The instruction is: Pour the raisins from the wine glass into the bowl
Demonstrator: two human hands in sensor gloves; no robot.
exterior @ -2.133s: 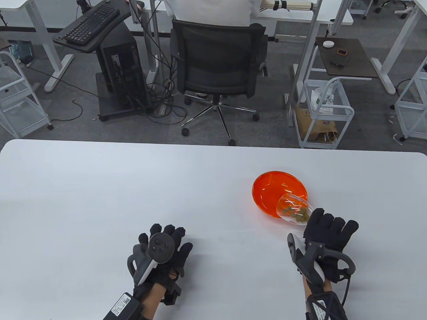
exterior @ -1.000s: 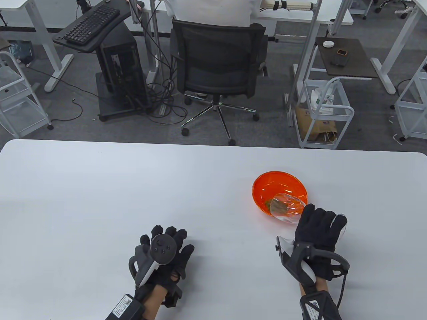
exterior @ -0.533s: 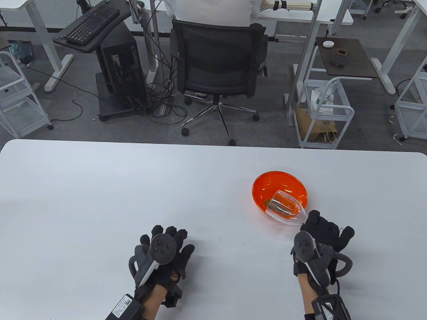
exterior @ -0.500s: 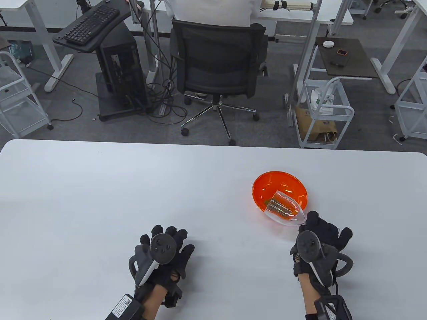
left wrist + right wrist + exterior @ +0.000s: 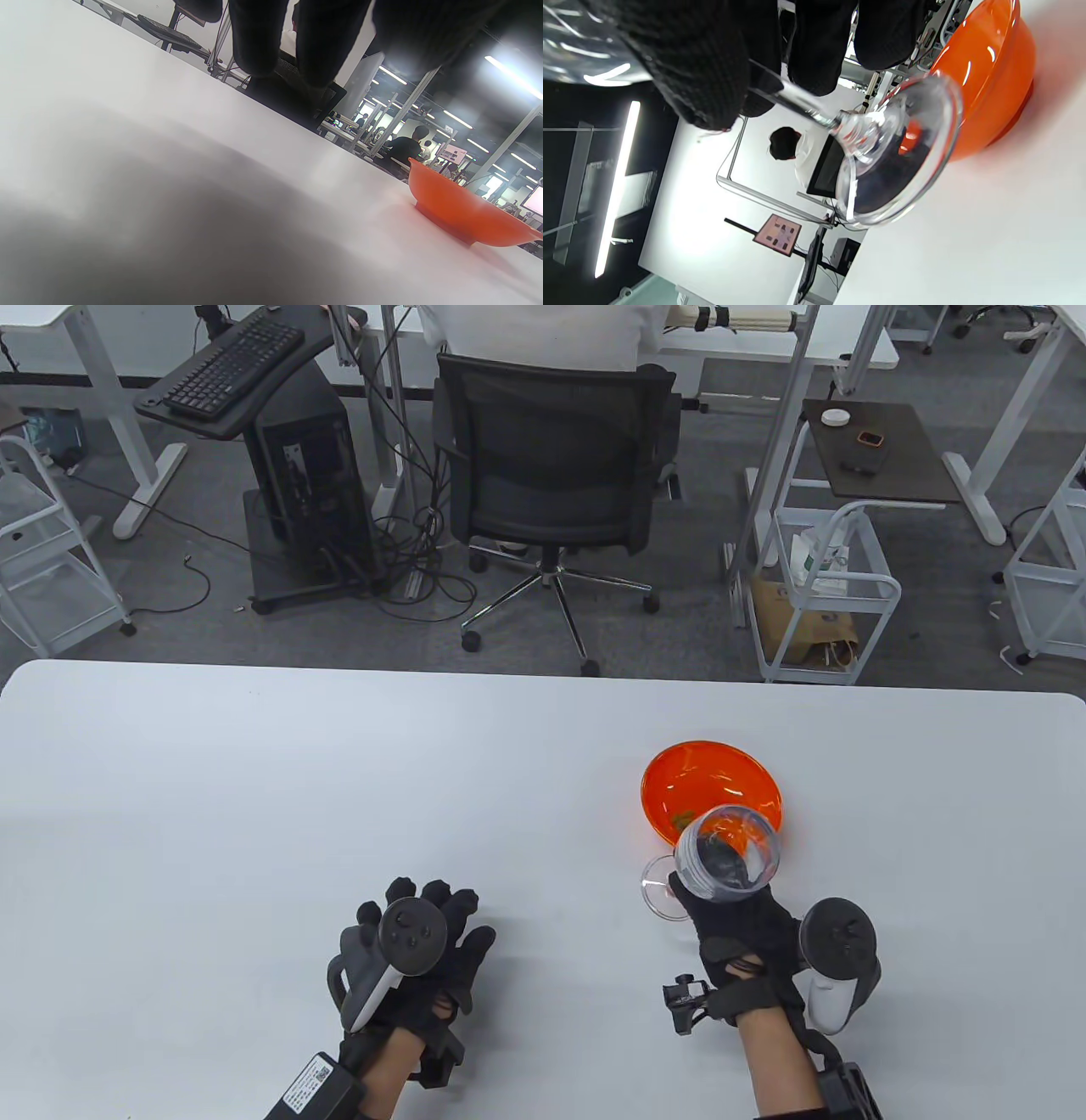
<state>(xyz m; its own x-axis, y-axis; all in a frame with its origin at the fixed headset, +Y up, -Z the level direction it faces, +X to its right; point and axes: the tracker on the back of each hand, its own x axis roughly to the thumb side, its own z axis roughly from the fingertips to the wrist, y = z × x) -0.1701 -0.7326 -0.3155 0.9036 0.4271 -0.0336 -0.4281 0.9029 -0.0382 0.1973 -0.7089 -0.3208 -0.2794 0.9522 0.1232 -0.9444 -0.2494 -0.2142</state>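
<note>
The orange bowl (image 5: pixel 711 793) stands on the white table (image 5: pixel 254 814) right of centre, with a few raisins (image 5: pixel 681 819) on its near side. My right hand (image 5: pixel 740 929) grips the stem of the clear wine glass (image 5: pixel 727 854), which is close to upright and looks empty, just in front of the bowl's near rim. In the right wrist view my fingers (image 5: pixel 814 51) pinch the stem, and the glass foot (image 5: pixel 897 156) hangs tilted close to the tabletop beside the bowl (image 5: pixel 988 76). My left hand (image 5: pixel 424 937) rests flat on the table, holding nothing.
The left wrist view shows the bowl (image 5: pixel 462 209) from the side, far to the right across bare tabletop. Beyond the table's far edge stand a black office chair (image 5: pixel 556 466) and white carts (image 5: pixel 827 594).
My right hand has turned the glass from tipped over the bowl back to near upright and drawn it toward me. The raisins have left the glass. My left hand has not moved.
</note>
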